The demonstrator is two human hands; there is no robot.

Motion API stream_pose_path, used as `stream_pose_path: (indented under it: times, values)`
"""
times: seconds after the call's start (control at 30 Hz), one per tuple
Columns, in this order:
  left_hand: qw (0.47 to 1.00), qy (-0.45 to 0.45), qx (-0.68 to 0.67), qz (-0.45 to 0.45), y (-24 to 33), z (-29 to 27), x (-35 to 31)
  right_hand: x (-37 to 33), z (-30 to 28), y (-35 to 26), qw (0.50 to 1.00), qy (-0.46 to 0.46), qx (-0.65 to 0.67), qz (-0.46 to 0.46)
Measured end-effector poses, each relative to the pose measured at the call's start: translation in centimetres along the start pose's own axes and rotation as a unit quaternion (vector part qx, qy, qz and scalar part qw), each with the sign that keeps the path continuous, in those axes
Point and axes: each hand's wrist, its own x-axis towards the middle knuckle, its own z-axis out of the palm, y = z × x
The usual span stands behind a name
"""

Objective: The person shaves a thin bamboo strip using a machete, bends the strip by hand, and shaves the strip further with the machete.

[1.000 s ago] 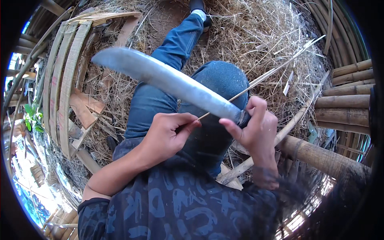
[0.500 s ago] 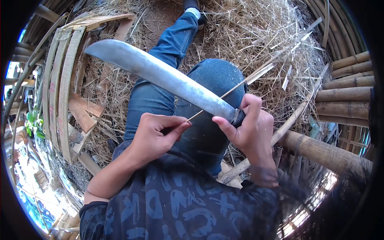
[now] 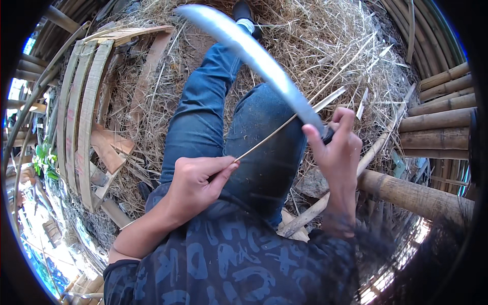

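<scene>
Between thumb and fingers, my left hand (image 3: 199, 180) pinches the near end of a thin bamboo stick (image 3: 265, 140). The stick slants up to the right across my raised knee, its far part lying over the straw. My right hand (image 3: 337, 147) is closed round the dark handle of a machete (image 3: 264, 63), thumb near the base of the blade. The broad blade points up and to the left, smeared by motion. Its lower part crosses the stick; I cannot tell whether they touch. A pale split strip (image 3: 329, 99) shows just right of the blade.
Dry straw (image 3: 315, 40) covers the ground ahead. On the left stands a slatted wooden frame (image 3: 84, 117), with wood offcuts (image 3: 108, 152) beside it. A thick bamboo pole (image 3: 412, 195) lies at the right, near a wall of stacked bamboo (image 3: 439, 119).
My right hand has moved right with the machete, and the blade has swung from pointing left to steeper and farther away. My left hand keeps its pinch on the stick, nearly in place.
</scene>
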Motion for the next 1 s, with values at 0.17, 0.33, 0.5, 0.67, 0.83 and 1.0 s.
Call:
stream_pose_path:
  times: [0.17, 0.33, 0.5, 0.67, 0.83, 1.0]
  values:
    - [1.0, 0.013, 0.007, 0.011, -0.1, -0.1, -0.9, 0.1, 0.1, 1.7, 0.998, 0.037, 0.014, 0.05]
    - [1.0, -0.005, 0.01, -0.003, 0.0, 0.4, -0.5, -1.3, -0.2, -1.9, 0.997, -0.056, 0.042, -0.042]
    - [0.999, 0.004, 0.035, -0.025, 0.5, -0.2, -1.1, -0.5, -0.3, -0.8, 0.998, -0.033, 0.04, -0.042]
    - [0.999, 0.011, 0.039, -0.014, -0.3, -1.4, -2.9, 1.5, -0.3, 3.2, 0.996, 0.016, 0.032, 0.087]
    - [0.997, -0.021, 0.071, -0.014, -0.9, -2.6, -4.1, 1.3, 0.0, 4.7, 0.995, 0.064, -0.007, 0.073]
    - [0.996, -0.022, 0.087, -0.028, -2.0, -4.5, -6.4, 2.1, -0.2, 6.1, 0.99, 0.049, 0.007, 0.131]
